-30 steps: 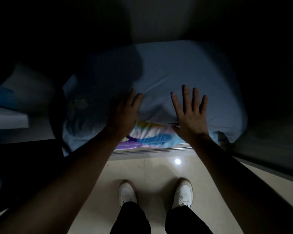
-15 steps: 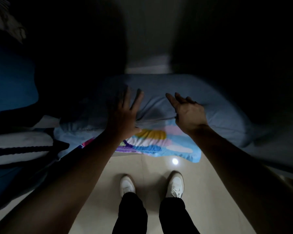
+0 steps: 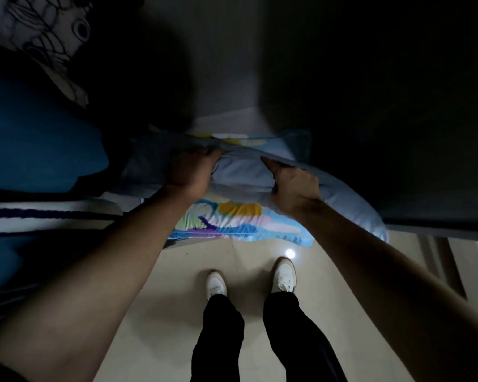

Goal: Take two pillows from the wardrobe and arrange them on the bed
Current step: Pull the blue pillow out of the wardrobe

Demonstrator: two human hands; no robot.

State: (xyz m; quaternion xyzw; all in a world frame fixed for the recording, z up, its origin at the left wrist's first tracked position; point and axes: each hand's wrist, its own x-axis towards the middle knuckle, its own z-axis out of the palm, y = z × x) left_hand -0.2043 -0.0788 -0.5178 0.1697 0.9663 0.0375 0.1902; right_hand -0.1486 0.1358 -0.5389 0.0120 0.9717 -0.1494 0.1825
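Note:
A pale blue pillow [image 3: 240,172] lies on top of a second pillow with a bright multicoloured print [image 3: 238,221], both held out over the floor in front of the dark wardrobe. My left hand [image 3: 191,169] is closed on the blue pillow's upper left part, fingers curled over its far edge. My right hand [image 3: 293,183] grips the same pillow to the right, thumb pointing left along the fabric. The printed pillow's front edge hangs below both hands. The wardrobe's inside is too dark to read.
Folded blue fabric [image 3: 33,139] and a white cloth with black line drawings [image 3: 47,31] are stacked at the left, with a striped white and dark item [image 3: 39,213] below them. A grey shelf edge [image 3: 436,231] runs at the right. My white shoes [image 3: 283,274] stand on the beige tile floor.
Both hands went from lying flat and spread on the blue pillow to gripping it. The two pillows have come out towards me, past the wardrobe's sill and over the floor.

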